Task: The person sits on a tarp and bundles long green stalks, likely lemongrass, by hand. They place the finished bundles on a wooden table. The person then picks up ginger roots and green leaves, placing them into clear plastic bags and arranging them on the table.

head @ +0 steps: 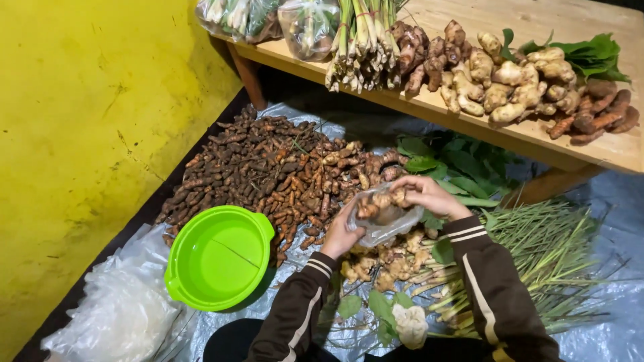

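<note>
Yellow wall on the left, silver plastic sheet spread over the floor, wooden bench across the top. Far left on the floor: crumpled clear plastic bags, then an empty green bowl just beside a big pile of dark turmeric roots. Centre: left hand grips the lower edge of a small clear bag part-filled with roots; right hand is closed on the bag's top, fingers at its mouth. The bag hangs between both hands, long axis running left-low to right-high, directly over a heap of pale ginger that lies just below, nearer the left hand. Right of that: green leaves and lemongrass stalks on the sheet. Up on the bench: bundled lemongrass, ginger and galangal, all near its front edge. Open room lies toward the bowl; the right side is crowded.
</note>
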